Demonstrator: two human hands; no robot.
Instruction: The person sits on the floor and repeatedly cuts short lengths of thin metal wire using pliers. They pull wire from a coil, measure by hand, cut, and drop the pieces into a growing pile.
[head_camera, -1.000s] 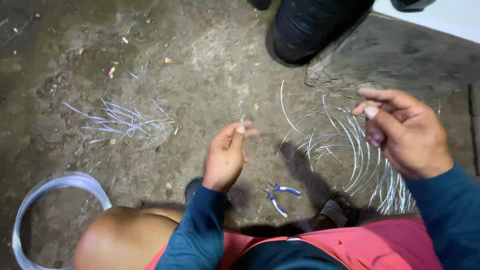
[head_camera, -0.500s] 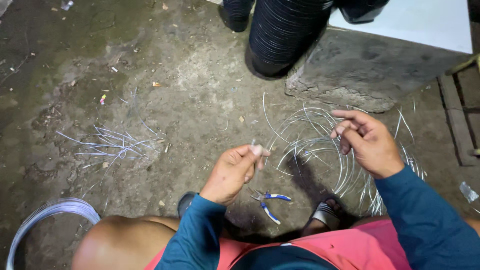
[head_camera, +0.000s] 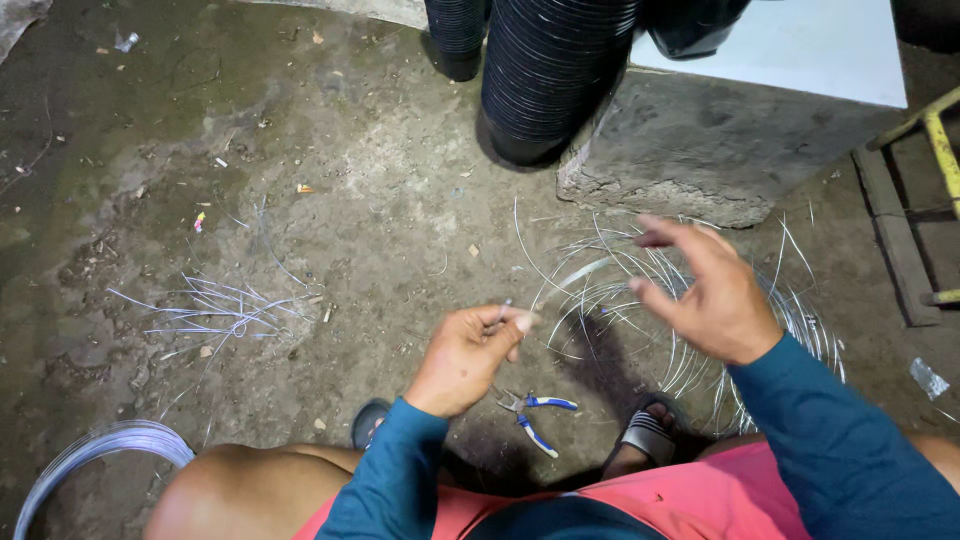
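Two hands work low in the frame's middle. Left hand (head_camera: 465, 355) is curled, thumb and forefinger pinching one end of a thin wire piece (head_camera: 560, 285) that runs up-right toward the right hand (head_camera: 710, 295), whose fingers are loosely spread, touching nothing clearly. Loose wire loops (head_camera: 780, 310) lie beneath it; blue-handled pliers (head_camera: 530, 415) rest on the ground below the left hand.

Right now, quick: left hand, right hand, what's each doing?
Left hand: closed, pinching a thin wire between thumb and fingertips.
Right hand: open, fingers spread, blurred, holding nothing visible, above the wire pile.
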